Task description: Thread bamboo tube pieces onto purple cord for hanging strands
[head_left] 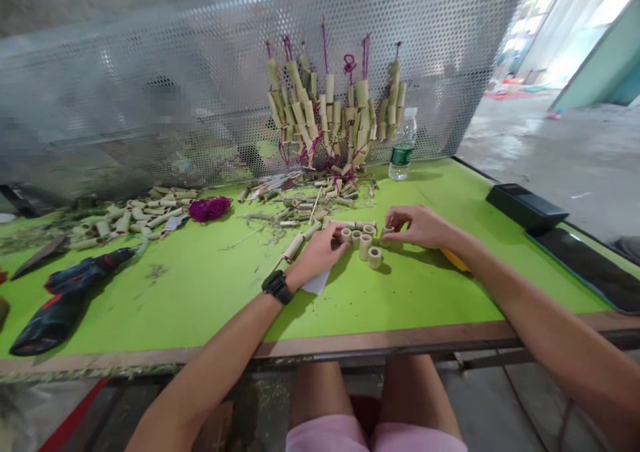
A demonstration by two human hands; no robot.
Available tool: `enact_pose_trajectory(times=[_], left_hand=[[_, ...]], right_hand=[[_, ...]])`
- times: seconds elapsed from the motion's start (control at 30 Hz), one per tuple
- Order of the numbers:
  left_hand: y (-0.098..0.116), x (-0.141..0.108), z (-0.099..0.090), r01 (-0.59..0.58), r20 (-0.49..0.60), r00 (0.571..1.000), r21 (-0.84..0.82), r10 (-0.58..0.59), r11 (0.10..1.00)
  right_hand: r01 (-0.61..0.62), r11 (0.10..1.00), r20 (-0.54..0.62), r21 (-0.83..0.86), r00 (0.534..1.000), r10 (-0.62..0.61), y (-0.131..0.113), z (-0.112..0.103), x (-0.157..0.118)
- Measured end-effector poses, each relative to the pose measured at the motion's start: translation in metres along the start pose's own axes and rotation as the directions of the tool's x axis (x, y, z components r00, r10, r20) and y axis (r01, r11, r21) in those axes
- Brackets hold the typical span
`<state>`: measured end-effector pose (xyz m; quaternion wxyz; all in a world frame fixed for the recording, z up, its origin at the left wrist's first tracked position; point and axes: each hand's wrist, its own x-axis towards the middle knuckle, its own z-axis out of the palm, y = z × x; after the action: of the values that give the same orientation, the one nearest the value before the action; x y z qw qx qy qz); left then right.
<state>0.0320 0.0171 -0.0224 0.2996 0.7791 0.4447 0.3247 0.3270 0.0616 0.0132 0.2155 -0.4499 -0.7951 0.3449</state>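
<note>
Several short bamboo rings (365, 247) stand upright in a small cluster on the green tabletop (200, 305). At the cluster's left side my left hand (323, 249), with a black watch on its wrist, has its fingers curled against one ring (346, 235). My right hand (413, 225) is to the right of the cluster, thumb and fingers closed round another bamboo ring (386, 234). The nearest ring (375, 258) stands apart from both hands. Behind the cluster lies a longer bamboo tube (353, 225), and joined tubes (294, 245) lie left of my left hand.
Left: a cordless drill (75, 292), knife (40, 255), bamboo pile (130, 219) and purple cord (210, 208). Back: bamboo strings (300, 105) hang on a metal mesh (215, 85) by a bottle (403, 147). Right: a black box (525, 207) and phone-like slab (590, 262).
</note>
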Motion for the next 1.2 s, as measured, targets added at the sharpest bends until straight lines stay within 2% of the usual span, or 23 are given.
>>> enact_pose_trajectory(times=[0.07, 0.13, 0.23, 0.37, 0.53, 0.63, 0.77, 0.87, 0.97, 1.07, 1.2], left_hand=[[-0.001, 0.000, 0.000, 0.007, 0.001, 1.000, -0.029, -0.007, 1.000], [0.000, 0.000, 0.000, -0.016, -0.031, 0.999, 0.019, 0.017, 1.000], [0.006, -0.003, -0.003, -0.123, -0.072, 0.988, 0.151, 0.135, 0.981], [0.014, -0.007, -0.005, -0.229, -0.013, 0.970, 0.265, 0.241, 0.937], [0.019, -0.008, 0.003, -0.256, 0.046, 0.966, 0.311, 0.254, 0.915], [0.021, -0.006, 0.008, -0.231, 0.016, 0.972, 0.278, 0.236, 0.932], [0.026, -0.005, 0.008, -0.154, -0.072, 0.984, 0.145, 0.166, 0.977], [0.028, -0.004, 0.006, -0.075, -0.114, 0.991, -0.044, 0.070, 0.996], [0.023, 0.000, 0.004, -0.070, -0.232, 0.972, -0.170, 0.029, 0.983], [0.016, 0.004, 0.004, -0.093, -0.351, 0.936, -0.143, 0.037, 0.985], [0.014, 0.006, 0.006, -0.065, -0.336, 0.941, -0.112, 0.024, 0.992]], right_hand=[[0.022, 1.000, -0.019, -0.009, 1.000, -0.022, 0.004, 0.004, -0.002], [0.038, 0.999, -0.034, -0.027, 0.999, -0.039, 0.004, 0.008, -0.002], [0.049, 0.996, -0.044, -0.073, 0.998, -0.053, 0.003, 0.014, -0.001], [0.054, 0.993, -0.035, -0.108, 0.998, -0.058, 0.002, 0.016, 0.000], [0.138, 0.978, -0.012, -0.158, 0.990, -0.141, 0.001, 0.017, -0.002], [0.183, 0.962, -0.006, -0.204, 0.982, -0.188, -0.003, 0.020, -0.002], [0.204, 0.958, -0.022, -0.203, 0.977, -0.213, -0.010, 0.026, -0.001], [0.181, 0.973, -0.031, -0.141, 0.982, -0.187, -0.013, 0.029, 0.000], [0.123, 0.987, -0.021, -0.103, 0.992, -0.126, -0.013, 0.030, 0.000], [0.097, 0.992, 0.000, -0.075, 0.995, -0.097, -0.013, 0.031, 0.000], [0.110, 0.994, 0.028, -0.019, 0.994, -0.109, -0.016, 0.035, 0.000]])
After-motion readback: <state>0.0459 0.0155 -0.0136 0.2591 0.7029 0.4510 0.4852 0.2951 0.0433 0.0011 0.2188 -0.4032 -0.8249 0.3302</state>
